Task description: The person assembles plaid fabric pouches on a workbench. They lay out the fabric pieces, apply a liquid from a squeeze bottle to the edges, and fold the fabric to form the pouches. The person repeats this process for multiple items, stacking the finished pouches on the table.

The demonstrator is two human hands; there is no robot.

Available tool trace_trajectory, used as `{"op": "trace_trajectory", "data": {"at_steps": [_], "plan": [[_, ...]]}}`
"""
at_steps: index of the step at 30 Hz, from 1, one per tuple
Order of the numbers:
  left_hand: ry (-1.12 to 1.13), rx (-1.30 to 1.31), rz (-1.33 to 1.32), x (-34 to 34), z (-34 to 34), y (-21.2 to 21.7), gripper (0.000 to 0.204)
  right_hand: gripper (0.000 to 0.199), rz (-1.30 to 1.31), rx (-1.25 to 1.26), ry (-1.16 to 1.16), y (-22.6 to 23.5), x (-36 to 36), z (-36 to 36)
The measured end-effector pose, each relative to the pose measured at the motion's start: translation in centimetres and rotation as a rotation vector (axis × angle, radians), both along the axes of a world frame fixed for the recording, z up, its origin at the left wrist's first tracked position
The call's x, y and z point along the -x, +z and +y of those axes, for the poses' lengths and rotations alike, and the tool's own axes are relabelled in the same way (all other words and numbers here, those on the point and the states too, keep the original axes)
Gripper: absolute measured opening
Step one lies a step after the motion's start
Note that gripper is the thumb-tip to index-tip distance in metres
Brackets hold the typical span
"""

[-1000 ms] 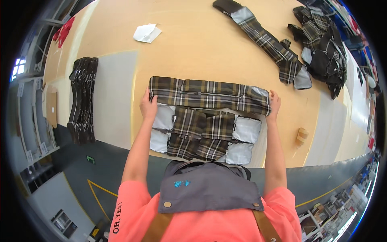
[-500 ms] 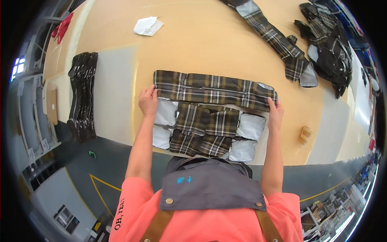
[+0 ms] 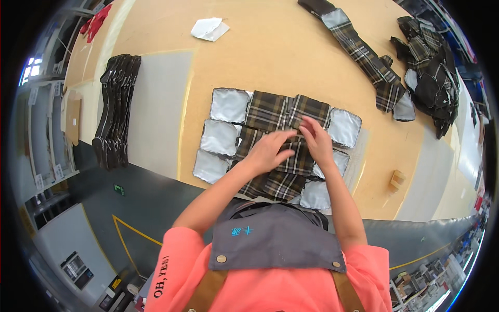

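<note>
At the near edge of the wooden table (image 3: 260, 47) lay a folded plaid garment (image 3: 275, 143) with grey lining squares down both its sides. The left hand (image 3: 267, 152) and the right hand (image 3: 316, 141) pressed flat on its middle, fingers spread, gripping nothing. Farther off lay a stack of dark pieces (image 3: 114, 109) toward the left edge, a long plaid strip (image 3: 364, 52) and a white scrap (image 3: 209, 28).

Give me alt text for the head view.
Both hands, left hand and right hand, press the middle of a folded plaid garment with grey lining panels on a tan table; more plaid pieces lie beyond.
</note>
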State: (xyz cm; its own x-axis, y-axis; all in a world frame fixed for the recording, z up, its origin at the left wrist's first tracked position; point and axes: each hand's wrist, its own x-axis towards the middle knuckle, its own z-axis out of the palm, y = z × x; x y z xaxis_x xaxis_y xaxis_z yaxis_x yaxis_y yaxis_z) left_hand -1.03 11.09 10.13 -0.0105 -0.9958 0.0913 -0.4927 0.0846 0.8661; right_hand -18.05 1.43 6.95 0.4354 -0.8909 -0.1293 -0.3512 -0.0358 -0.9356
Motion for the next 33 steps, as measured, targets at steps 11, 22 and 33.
{"op": "trace_trajectory", "data": {"at_steps": [11, 22, 33], "plan": [[0.17, -0.996, 0.748, -4.5, 26.4, 5.8, 0.021, 0.014, 0.294, -1.086, 0.311, 15.2, 17.6, 16.2], [-0.137, -0.993, 0.355, -7.0, 29.8, 5.8, 0.03, 0.027, 0.62, -0.4, 0.666, 19.6, 13.3, 20.9], [-0.121, -0.627, 0.175, -9.5, 32.6, 12.4, 0.02, 0.015, 0.453, 0.349, 0.556, 15.4, 9.5, 26.6]]}}
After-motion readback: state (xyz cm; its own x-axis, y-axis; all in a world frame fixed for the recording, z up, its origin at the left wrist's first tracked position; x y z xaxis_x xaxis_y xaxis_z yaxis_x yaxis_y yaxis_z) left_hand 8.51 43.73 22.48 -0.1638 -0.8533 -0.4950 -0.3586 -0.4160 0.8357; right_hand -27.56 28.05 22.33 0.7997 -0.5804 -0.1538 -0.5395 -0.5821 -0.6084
